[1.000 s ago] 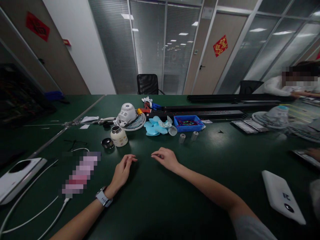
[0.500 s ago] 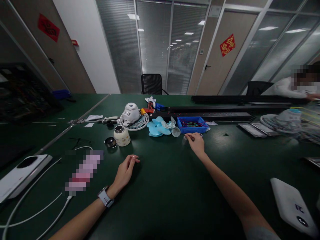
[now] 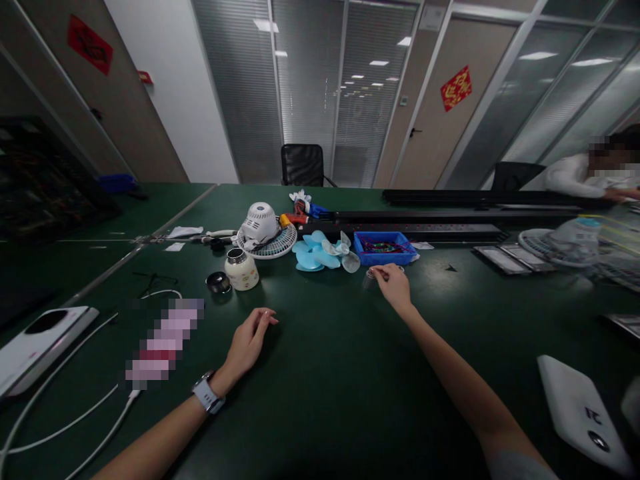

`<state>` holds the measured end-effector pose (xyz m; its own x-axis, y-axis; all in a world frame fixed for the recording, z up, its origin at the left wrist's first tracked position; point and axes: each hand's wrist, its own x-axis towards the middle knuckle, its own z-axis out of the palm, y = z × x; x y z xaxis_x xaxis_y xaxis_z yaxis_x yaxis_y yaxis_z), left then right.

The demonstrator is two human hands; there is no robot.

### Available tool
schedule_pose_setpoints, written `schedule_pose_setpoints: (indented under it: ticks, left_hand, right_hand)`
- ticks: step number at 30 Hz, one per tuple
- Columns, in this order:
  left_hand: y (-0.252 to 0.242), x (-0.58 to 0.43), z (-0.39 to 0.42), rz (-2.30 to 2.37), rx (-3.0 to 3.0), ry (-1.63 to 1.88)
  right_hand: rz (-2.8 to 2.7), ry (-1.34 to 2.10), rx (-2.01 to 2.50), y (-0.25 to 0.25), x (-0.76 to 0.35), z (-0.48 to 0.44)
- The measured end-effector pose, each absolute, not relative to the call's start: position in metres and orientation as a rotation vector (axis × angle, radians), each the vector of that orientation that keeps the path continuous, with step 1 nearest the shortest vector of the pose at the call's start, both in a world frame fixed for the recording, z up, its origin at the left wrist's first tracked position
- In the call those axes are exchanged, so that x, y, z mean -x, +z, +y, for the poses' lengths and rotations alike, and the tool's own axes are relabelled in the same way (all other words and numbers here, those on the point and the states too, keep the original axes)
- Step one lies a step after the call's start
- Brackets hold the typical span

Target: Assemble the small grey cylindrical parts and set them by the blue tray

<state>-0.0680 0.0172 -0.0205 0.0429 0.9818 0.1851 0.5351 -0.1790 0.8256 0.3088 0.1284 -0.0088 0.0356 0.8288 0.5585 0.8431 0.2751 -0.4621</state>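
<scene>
My right hand is stretched out over the dark green table, with its fingers pinched on a small clear cylinder just in front of the blue parts tray. A second small cylinder sits mostly hidden behind that hand. My left hand rests on the table nearer to me, a watch on its wrist, fingers loosely curled and holding nothing. Light blue fan blades lie left of the tray.
A white fan motor on its grille, a cream jar and its black lid stand at the back left. White devices and cables lie at both sides. Another person sits at the far right.
My right hand moved from beside the left hand forward and right to the small cylinders and closed its fingers on one. The left hand stayed put.
</scene>
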Motion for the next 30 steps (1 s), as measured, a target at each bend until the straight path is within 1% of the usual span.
schedule_pose_setpoints:
  ticks: [13, 18, 20, 23, 25, 30]
  left_hand:
    - [-0.021, 0.069, 0.017, 1.524, -1.778, 1.020]
    - [-0.021, 0.070, 0.017, 1.531, -1.768, 1.005]
    - [-0.021, 0.069, 0.017, 1.528, -1.772, 0.999]
    - [-0.020, 0.068, 0.017, 1.523, -1.783, 1.007]
    - [-0.019, 0.067, 0.016, 1.525, -1.783, 1.012]
    - [-0.021, 0.069, 0.017, 1.520, -1.777, 1.030]
  right_hand:
    - [-1.871, -0.139, 1.614, -0.002, -0.307, 0.118]
    - [-1.610, -0.357, 1.627, -0.007, -0.329, 0.121]
    - [-1.536, -0.284, 1.662, -0.013, -0.345, 0.128]
    - [-1.543, 0.009, 1.689, -0.022, -0.366, 0.139]
    - [-1.547, 0.135, 1.669, -0.027, -0.376, 0.143]
    - [-1.498, 0.235, 1.630, -0.027, -0.380, 0.124]
